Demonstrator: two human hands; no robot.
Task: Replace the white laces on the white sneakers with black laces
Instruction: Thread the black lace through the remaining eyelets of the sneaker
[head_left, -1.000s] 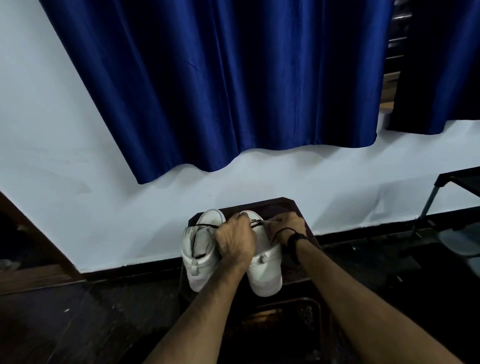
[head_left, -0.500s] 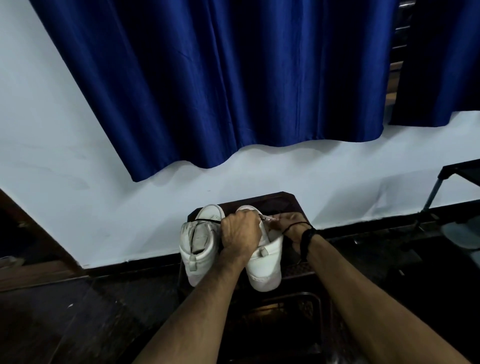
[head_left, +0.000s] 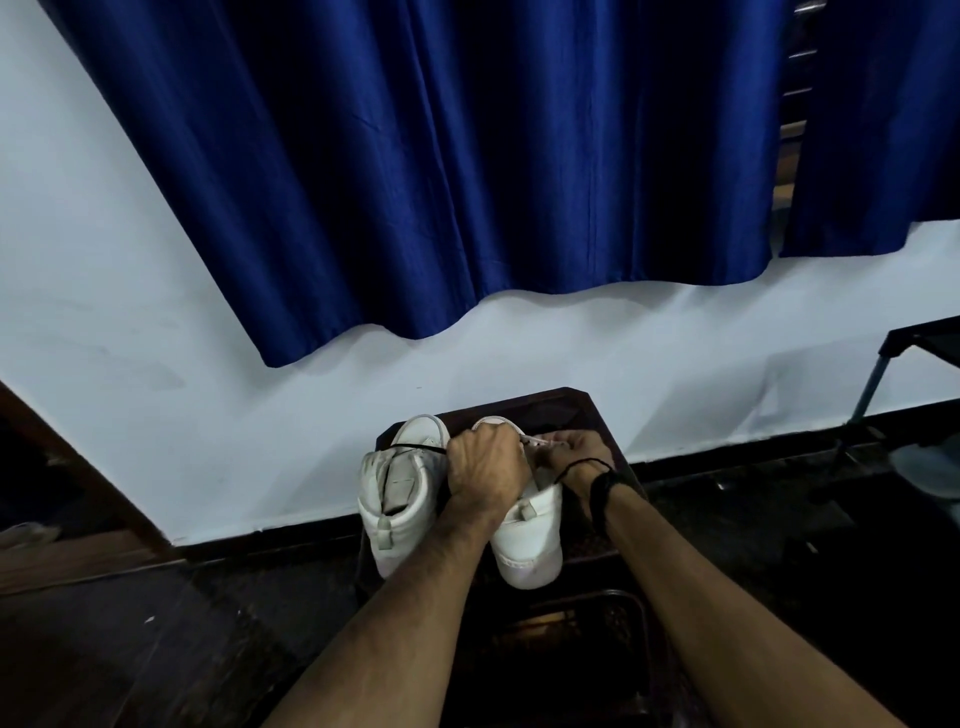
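Two white sneakers are standing side by side, heels toward the camera, on a small dark surface (head_left: 582, 410) set against the white wall (head_left: 156, 322). The left sneaker (head_left: 400, 499) is sitting untouched, a black lace (head_left: 415, 448) stretching across its opening toward the left hand (head_left: 485, 467). That hand's grip is curling closed over the top of the right sneaker (head_left: 530, 540), apparently around the black lace, though the fingers are hiding the contact. The right hand (head_left: 576, 454), wearing a black wristband (head_left: 600, 491), is pinching a pale lace end (head_left: 535, 441) just above the same shoe. A blue curtain (head_left: 467, 156) is hanging behind.
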